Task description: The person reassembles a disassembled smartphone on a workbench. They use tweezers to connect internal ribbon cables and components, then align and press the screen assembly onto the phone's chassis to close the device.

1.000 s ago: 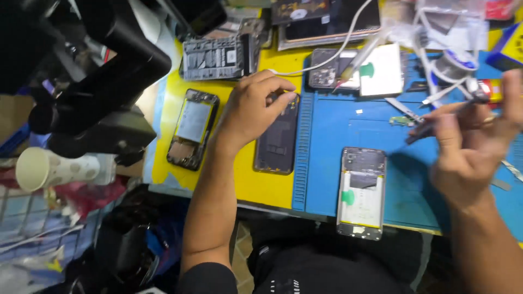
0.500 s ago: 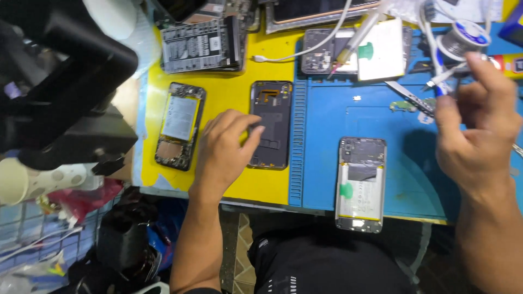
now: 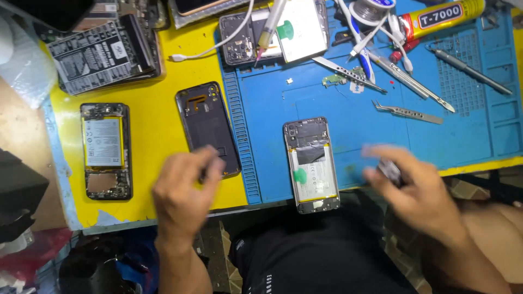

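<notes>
Opened phone [image 3: 311,166], battery exposed, lies on the blue mat [image 3: 479,130] at the near edge. Just right, the blurred right hand [image 3: 417,190] pinches a small dark part [image 3: 390,171]. Left hand [image 3: 185,190], fingers loosely curled, touches the black back cover [image 3: 207,126] on the yellow mat [image 3: 152,109].

Both hands were motion-blurred. The left hand [image 3: 182,188] hid the lower end of the black back cover [image 3: 207,127]. The right hand [image 3: 417,188] pinched a small dark part [image 3: 390,171], too blurred to identify. The glue tube [image 3: 441,15] and solder spool [image 3: 371,7] were cut off by the top edge.
</notes>
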